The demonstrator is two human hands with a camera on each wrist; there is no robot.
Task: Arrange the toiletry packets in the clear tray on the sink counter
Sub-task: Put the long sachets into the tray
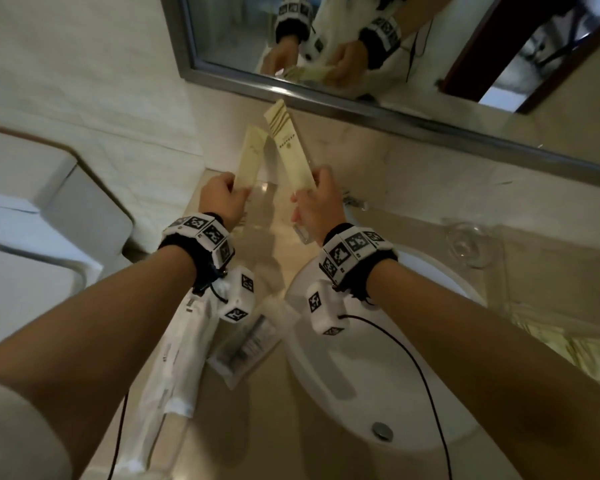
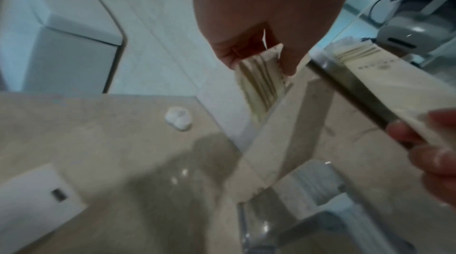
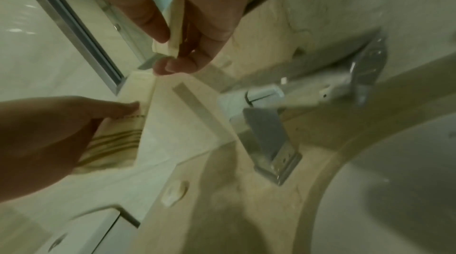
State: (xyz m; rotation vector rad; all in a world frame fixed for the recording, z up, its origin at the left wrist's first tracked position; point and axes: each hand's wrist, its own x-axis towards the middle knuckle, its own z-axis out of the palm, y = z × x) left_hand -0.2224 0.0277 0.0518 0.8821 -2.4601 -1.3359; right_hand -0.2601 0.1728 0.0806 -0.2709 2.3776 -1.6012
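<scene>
Each hand holds up one long cream toiletry packet above the clear tray on the counter. My left hand pinches the lower end of a plain-looking packet; in the left wrist view this packet shows gold stripes under the fingers. My right hand grips the bottom of a packet with gold stripes and print, whose end sits between thumb and fingers. The two packets lean apart without touching. The tray's rim lies below both.
A long white packet and a clear packet with a dark item lie on the counter near my left wrist. The white basin is at right, with the faucet and a glass behind. The mirror is close ahead.
</scene>
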